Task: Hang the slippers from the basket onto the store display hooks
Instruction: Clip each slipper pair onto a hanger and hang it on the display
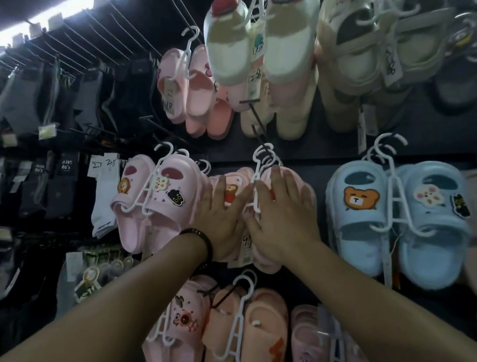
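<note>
A pink pair of slippers [239, 192] on a white plastic hanger [259, 171] hangs in the middle of the dark display wall. My left hand [218, 216], with a dark bead bracelet on the wrist, lies flat on the left slipper with fingers spread. My right hand [282, 213] presses flat on the right slipper, fingers apart. Neither hand is closed around anything. The hanger's hook sits at the tip of a black display hook [255, 124]. The basket is out of sight.
More slipper pairs hang all around: pink [158, 197] to the left, blue [401, 221] to the right, cream and white [271, 53] above, peach [247, 334] below. Socks [58, 182] fill racks at the far left, under bare black hooks [100, 36].
</note>
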`<state>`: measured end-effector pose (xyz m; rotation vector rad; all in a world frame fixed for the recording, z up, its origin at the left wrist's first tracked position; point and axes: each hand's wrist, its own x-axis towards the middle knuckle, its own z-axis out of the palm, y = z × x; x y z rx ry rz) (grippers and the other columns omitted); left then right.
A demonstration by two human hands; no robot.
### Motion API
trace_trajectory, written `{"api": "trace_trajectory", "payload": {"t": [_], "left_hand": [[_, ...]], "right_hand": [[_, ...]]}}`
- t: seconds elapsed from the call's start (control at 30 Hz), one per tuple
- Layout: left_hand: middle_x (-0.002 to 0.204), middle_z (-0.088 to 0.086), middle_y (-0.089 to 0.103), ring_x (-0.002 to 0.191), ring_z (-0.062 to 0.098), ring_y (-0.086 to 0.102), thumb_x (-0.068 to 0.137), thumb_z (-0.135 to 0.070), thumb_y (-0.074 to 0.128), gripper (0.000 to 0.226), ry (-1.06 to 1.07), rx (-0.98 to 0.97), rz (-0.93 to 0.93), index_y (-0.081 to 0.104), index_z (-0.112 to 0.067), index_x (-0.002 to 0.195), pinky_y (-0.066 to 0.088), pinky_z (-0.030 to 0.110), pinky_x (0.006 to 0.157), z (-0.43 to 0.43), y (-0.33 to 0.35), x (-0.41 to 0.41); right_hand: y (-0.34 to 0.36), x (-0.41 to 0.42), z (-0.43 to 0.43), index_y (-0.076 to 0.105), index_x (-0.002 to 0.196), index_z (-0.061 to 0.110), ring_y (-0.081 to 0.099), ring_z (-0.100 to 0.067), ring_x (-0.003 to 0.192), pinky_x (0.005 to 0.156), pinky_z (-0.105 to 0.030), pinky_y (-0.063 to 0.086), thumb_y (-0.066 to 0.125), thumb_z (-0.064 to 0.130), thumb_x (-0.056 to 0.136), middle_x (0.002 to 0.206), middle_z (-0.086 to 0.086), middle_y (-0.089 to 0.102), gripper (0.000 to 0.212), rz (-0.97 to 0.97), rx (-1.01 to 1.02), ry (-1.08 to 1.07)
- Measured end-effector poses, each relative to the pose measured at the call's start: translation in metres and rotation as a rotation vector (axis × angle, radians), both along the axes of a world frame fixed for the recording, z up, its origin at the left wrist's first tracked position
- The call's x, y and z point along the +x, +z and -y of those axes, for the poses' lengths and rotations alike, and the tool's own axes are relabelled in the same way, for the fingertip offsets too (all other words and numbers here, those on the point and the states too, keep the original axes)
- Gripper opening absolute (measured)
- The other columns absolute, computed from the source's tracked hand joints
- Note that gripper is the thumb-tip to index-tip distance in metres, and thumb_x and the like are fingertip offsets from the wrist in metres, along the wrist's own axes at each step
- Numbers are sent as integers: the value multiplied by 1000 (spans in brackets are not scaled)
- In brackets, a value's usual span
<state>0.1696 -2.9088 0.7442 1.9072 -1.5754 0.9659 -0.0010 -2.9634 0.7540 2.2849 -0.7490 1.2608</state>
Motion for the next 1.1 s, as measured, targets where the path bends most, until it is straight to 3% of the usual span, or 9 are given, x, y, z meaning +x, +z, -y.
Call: {"api": "trace_trajectory", "payload": {"t": [0.2, 0.3, 0.43, 0.57, 0.67, 0.77, 0.93, 1.0, 1.1], "left_hand": [[171, 20, -5, 156, 47, -3, 89, -66, 10, 71, -40, 8, -17, -5, -54, 158, 10, 61, 125, -24, 7, -4], [171, 18, -4, 156, 45, -4, 92, -59, 25, 73, -68, 68, 15, -3, -49, 159, 11, 59, 126, -34, 8, -4], [173, 12, -4, 159, 31, -9, 101, -53, 40, 72, -175, 63, -23, 6, -39, 163, 9, 52, 129, -47, 4, 2], [167, 5, 30, 158, 19, 16, 102, -30, 49, 55, -363, -73, 8, 38, -26, 156, 18, 37, 129, -80, 3, 8], [150, -1, 47, 141, 15, 40, 97, -27, 58, 45, -282, -271, 88, 53, -23, 142, 37, 35, 116, -112, -4, 25], [138, -5, 50, 129, 14, 45, 93, -28, 61, 42, -159, -451, 39, 56, -24, 134, 40, 31, 107, -138, -9, 60], [142, -5, 56, 131, 14, 51, 97, -35, 68, 48, -106, -464, -160, 54, -27, 142, 45, 41, 111, -153, -10, 119], [155, -4, 48, 143, 15, 43, 100, -44, 62, 55, -85, -381, -228, 47, -29, 151, 38, 43, 118, -150, -10, 136], [170, -6, 23, 156, 13, 19, 103, -56, 47, 57, -75, -241, -308, 35, -39, 157, 24, 44, 127, -141, -12, 152]], "right_hand": [[7, 1, -23, 40, 150, 20, 8, -38, 159, 118, -78, 14, 28, 59, 93, 170, -17, 16, 70, 2, 35, -63], [6, 2, -34, 45, 145, 18, 10, -40, 159, 118, -79, 10, 38, 59, 95, 167, -22, 20, 65, 3, 21, -70], [6, 7, -46, 46, 147, 17, 8, -41, 160, 120, -77, 5, 48, 57, 94, 168, -25, 20, 66, 5, -16, -93], [4, 21, -65, 53, 142, 15, 19, -42, 157, 122, -72, 12, 42, 50, 90, 165, -25, 30, 64, 26, -76, 2], [-1, 31, -80, 56, 139, 13, 29, -42, 153, 123, -67, 19, 35, 46, 88, 158, -24, 40, 65, 20, -150, 111], [-3, 50, -96, 57, 136, 10, 38, -40, 145, 121, -58, 31, 49, 43, 90, 151, -22, 46, 58, -4, -216, 224], [-11, 98, -119, 46, 152, 10, 26, -42, 153, 123, -58, 29, 43, 45, 96, 163, -25, 31, 66, -85, -143, 303], [-17, 115, -121, 39, 157, 11, 18, -42, 157, 127, -58, 22, 51, 40, 96, 167, -26, 24, 69, -130, -131, 304], [-19, 134, -118, 17, 166, 14, -4, -37, 162, 130, -52, 4, 48, 43, 100, 174, -20, -1, 79, -178, -46, 272]]}}
